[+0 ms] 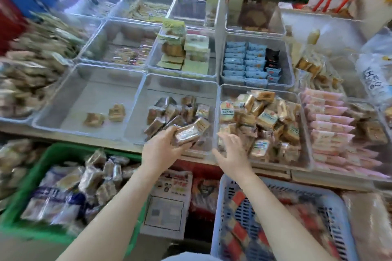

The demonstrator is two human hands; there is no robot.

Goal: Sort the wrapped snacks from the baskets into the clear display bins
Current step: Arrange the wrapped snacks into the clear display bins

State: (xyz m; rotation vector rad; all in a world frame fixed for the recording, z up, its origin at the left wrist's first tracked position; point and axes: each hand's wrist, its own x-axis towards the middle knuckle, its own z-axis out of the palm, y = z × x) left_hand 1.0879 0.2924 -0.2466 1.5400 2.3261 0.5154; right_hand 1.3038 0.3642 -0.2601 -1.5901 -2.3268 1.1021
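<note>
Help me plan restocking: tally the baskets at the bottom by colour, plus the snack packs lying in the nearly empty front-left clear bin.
Green basket: 1
Pale blue basket: 1
Snack packs in the front-left clear bin: 2 (one, another)
Total: 4

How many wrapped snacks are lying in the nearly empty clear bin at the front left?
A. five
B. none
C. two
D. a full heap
C: only two wrapped snacks lie on the floor of the front-left clear bin, side by side near its front; the rest of it is bare.
</note>
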